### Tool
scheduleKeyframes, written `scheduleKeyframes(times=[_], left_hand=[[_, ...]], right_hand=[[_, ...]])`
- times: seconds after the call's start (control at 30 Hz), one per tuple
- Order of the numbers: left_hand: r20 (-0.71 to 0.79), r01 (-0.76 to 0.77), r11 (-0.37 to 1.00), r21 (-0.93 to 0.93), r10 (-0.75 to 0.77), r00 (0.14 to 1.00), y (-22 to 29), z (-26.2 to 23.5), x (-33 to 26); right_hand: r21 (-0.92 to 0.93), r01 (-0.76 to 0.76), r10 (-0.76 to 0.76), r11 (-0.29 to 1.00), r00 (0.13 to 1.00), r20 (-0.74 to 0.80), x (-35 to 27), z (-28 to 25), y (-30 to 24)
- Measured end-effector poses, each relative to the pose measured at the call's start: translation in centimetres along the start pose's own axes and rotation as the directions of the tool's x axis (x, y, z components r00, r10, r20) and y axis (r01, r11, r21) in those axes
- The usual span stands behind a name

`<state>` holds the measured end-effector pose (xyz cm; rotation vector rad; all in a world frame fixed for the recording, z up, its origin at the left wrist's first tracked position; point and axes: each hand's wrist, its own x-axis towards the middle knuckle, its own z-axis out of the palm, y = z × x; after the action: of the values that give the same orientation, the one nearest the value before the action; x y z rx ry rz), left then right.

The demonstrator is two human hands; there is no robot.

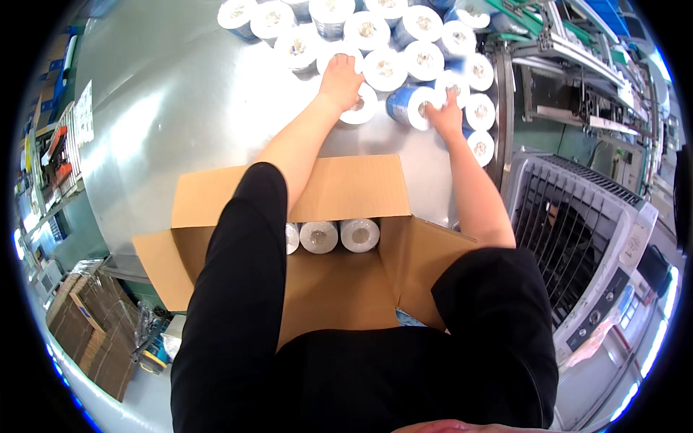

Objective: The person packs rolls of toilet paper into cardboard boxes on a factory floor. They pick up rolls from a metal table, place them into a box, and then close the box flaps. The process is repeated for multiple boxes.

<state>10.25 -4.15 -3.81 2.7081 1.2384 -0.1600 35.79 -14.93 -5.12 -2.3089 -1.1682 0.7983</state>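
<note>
My left hand (pixel 339 78) reaches across a shiny metal table (pixel 180 108) and lies on a white roll (pixel 359 108) at the near edge of a cluster of white and blue rolls (pixel 382 32). My right hand (pixel 444 112) grips a tipped blue-wrapped roll (pixel 410 106) lying on its side. An open cardboard box (pixel 346 195) stands between me and the table; a row of white rolls (pixel 339 236) lies at its far wall, partly hidden by my left arm.
A white cage-like machine housing (pixel 577 238) stands at my right. Green conveyor framework (pixel 570 43) runs behind the rolls. Flattened cardboard (pixel 94 325) is stacked low at my left, with shelving (pixel 50 166) beyond.
</note>
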Motion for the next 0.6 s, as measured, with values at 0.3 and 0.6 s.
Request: scheduleKeyframes(times=[0.3,0.6], left_hand=[[0.241,0.39,0.509,-0.768,-0.335,0.911,-5.5,-19.6,-7.3],[0.584,0.581,-0.065,-0.811,-0.062,0.809,-6.9,-24.9,-34.9]], right_hand=[[-0.067,0.079,-0.077,0.995,0.996,0.033,-8.4,-12.9,-7.6],[0.005,0.886,-0.819,0.465,0.428,0.382,-26.7,-20.7,-24.2]])
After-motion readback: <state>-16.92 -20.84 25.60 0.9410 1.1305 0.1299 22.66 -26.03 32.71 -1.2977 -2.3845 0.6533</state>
